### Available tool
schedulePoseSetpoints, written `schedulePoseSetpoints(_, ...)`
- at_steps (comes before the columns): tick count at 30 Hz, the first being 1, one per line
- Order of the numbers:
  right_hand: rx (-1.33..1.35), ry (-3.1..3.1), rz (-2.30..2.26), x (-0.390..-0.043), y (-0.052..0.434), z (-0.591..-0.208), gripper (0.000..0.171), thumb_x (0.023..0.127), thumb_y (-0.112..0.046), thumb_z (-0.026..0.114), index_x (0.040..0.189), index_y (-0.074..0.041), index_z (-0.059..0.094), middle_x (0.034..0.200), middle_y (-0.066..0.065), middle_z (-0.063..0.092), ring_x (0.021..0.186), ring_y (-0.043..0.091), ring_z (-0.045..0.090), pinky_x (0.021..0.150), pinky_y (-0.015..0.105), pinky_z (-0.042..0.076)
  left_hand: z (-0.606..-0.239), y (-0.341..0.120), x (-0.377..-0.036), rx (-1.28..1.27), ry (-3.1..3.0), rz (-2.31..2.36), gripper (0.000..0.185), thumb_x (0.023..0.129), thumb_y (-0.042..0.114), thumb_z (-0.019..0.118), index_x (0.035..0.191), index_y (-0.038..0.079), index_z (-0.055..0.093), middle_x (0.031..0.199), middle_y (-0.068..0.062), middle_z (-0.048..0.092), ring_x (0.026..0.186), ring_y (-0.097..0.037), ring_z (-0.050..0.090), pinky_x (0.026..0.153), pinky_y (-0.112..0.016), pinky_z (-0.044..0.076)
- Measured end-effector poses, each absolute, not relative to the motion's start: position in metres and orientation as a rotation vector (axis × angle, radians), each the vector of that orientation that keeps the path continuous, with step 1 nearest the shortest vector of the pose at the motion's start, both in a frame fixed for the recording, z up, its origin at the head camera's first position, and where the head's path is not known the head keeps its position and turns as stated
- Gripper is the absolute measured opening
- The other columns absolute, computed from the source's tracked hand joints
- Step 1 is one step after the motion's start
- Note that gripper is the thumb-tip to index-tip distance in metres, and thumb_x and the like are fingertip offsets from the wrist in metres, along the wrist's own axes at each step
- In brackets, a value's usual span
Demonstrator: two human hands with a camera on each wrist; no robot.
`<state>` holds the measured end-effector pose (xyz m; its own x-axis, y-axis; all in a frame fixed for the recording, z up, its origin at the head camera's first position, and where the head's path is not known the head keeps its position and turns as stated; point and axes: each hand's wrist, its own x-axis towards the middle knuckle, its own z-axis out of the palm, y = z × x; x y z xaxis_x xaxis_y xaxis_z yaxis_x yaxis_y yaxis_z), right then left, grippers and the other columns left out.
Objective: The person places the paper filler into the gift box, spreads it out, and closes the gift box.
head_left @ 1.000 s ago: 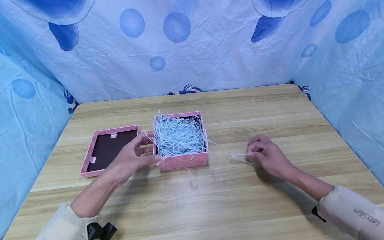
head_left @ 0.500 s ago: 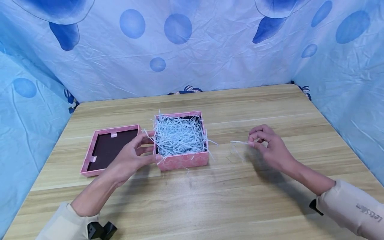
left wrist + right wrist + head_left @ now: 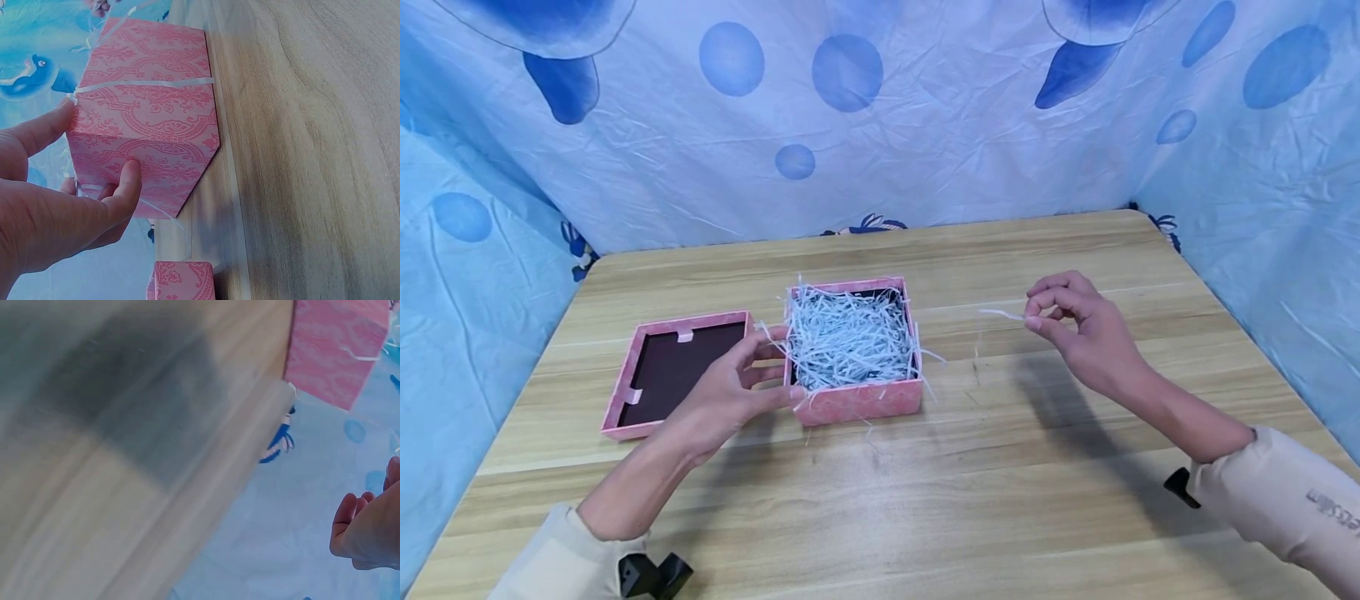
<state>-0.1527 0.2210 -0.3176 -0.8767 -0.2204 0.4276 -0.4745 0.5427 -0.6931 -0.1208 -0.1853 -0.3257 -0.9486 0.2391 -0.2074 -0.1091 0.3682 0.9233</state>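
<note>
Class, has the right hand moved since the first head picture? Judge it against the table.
Yes: in the head view, the right hand has moved up the picture, closer to the far edge of the table.

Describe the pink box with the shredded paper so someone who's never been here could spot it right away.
Start at the wooden table and look near its middle. There stands an open, patterned pink box. What sets it apart from the shallow pink tray to its left in the head view is the pale shredded paper filling it, strips poking out over the rim.
</note>
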Motion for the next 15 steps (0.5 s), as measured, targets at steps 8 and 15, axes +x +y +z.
schedulePoseSetpoints(8, 0.608, -2.43, 1.31, -0.161, 0.205, -0.291, 0.007, 0.089, 0.004, 0.064, 0.087, -0.002, 0.063, 0.11, 0.006, 0.056, 0.101, 0.007, 0.05, 0.073, 0.02, 0.041, -0.326, -0.186, -0.121, 0.116, 2.327, 1.61, 0.08, 0.08, 0.026, 0.079, 0.146, 0.02, 0.035, 0.132, -0.012, 0.045, 0.127, -0.032, 0.047, 0.09, -0.03, 0.05)
schedulePoseSetpoints(15, 0.675, -2.371, 1.347, -0.169, 0.192, -0.276, 0.006, 0.088, 0.005, 0.064, 0.087, -0.001, 0.064, 0.106, 0.003, 0.056, 0.106, 0.009, 0.051, 0.075, 0.02, 0.043, -0.326, -0.185, -0.121, 0.111, 2.316, 1.618, 0.081, 0.079, 0.026, 0.08, 0.146, 0.02, 0.035, 0.132, -0.011, 0.045, 0.127, -0.032, 0.047, 0.091, -0.03, 0.05)
